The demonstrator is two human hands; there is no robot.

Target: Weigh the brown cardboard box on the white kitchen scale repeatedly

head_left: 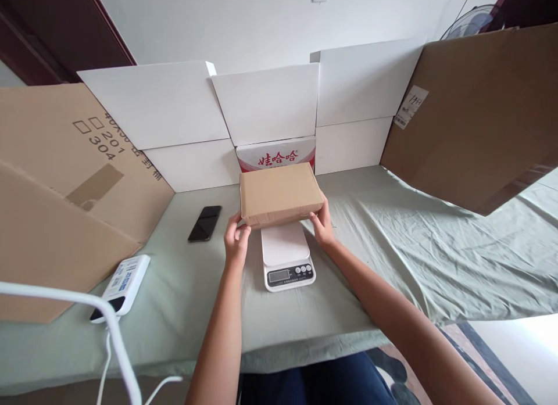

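A closed brown cardboard box [281, 191] is held level between my two hands, above the back part of a white digital kitchen scale [285, 248]. My left hand [236, 236] grips its left front corner, with fingers curled under it. On the other side my right hand [321, 220] holds the right front corner, thumb on the front face. The scale's front panel with its dark display and several round buttons faces me. Whether the box touches the scale's plate I cannot tell, as the box hides the plate's far end.
A black phone [205, 223] lies left of the scale on the green cloth [349, 312]. Further left is a white device [124, 283] near a white curved tube [115, 329]. White boxes [265, 103] and large cartons [479, 114] wall in the back and sides.
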